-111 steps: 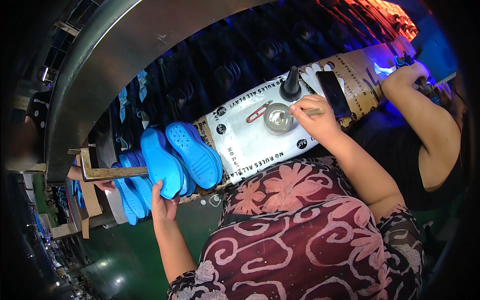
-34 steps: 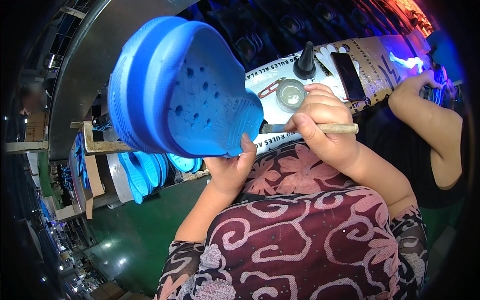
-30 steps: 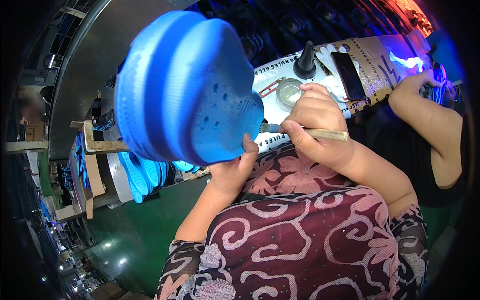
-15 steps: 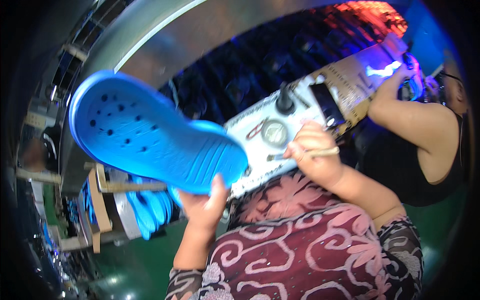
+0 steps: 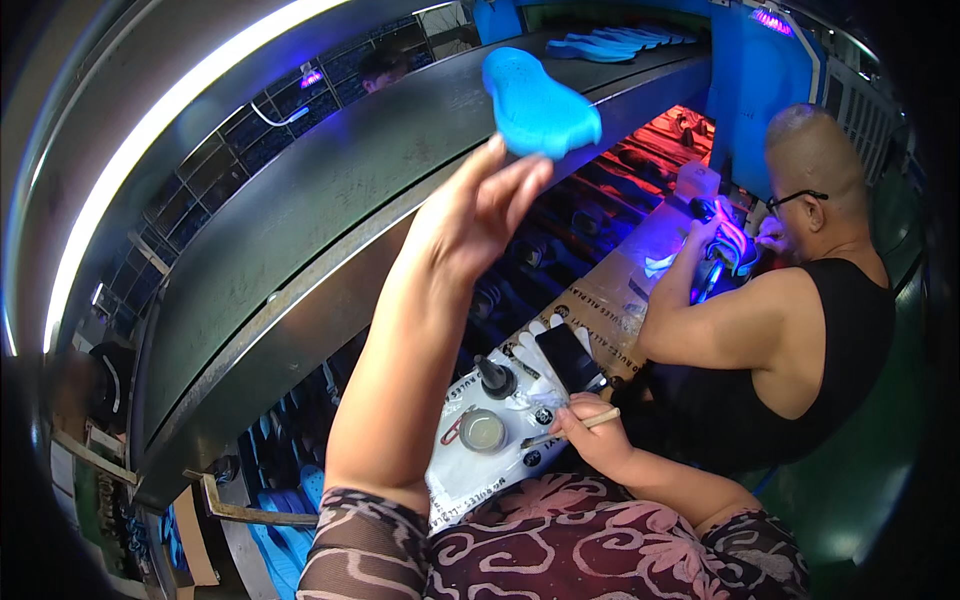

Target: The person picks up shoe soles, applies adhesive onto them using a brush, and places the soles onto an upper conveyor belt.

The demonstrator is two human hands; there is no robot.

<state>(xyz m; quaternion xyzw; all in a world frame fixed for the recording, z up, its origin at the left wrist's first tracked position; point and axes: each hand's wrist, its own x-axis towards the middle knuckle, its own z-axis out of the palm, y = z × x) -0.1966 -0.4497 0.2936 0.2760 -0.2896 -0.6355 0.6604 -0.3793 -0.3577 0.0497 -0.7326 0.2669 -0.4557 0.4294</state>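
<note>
A blue perforated clog-shaped shoe sole (image 5: 540,108) is at the near edge of the dark conveyor belt. My left hand (image 5: 475,215) reaches out to it on a straight arm, fingers stretched and apart, fingertips at the sole's near edge. Low over the white-covered work surface (image 5: 465,482), my right hand (image 5: 592,432) is closed on a small brush with a pale wooden handle (image 5: 604,418). Its bristles point left toward a round cup (image 5: 482,431) of cloudy liquid. A black nozzle bottle (image 5: 494,376) stands behind the cup, and a red-handled tool (image 5: 452,430) lies beside it.
The conveyor (image 5: 330,215) runs diagonally across, with several blue soles (image 5: 620,42) at its far end. A co-worker (image 5: 780,330) sits at right under violet light. A black phone (image 5: 568,357) and white glove (image 5: 535,350) lie near my right hand. More blue soles (image 5: 275,530) are at lower left.
My left hand has carried the blue sole up and away from me to the conveyor, and its fingers have spread. My right hand keeps the brush near the cup. The view has shifted toward the belt.
</note>
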